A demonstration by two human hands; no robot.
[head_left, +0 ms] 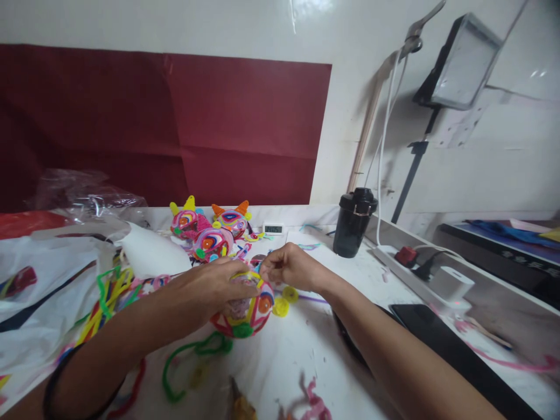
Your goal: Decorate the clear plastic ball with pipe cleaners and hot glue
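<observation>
My left hand [214,286] lies over the top of a colourful pipe-cleaner ball figure [249,312] on the white table and grips it. My right hand [291,267] pinches a thin strand at the figure's upper right edge, fingertips almost touching my left hand. Two small yellow coils [284,300] lie just right of the figure. A green pipe cleaner [192,356] curls on the table below my left wrist.
Three finished pipe-cleaner figures [212,230] stand behind my hands. Loose pipe cleaners [109,297] and plastic bags [39,274] fill the left. A black cup [353,223], power strip [406,262], small digital clock [273,228] and dark flat phone [437,338] sit to the right.
</observation>
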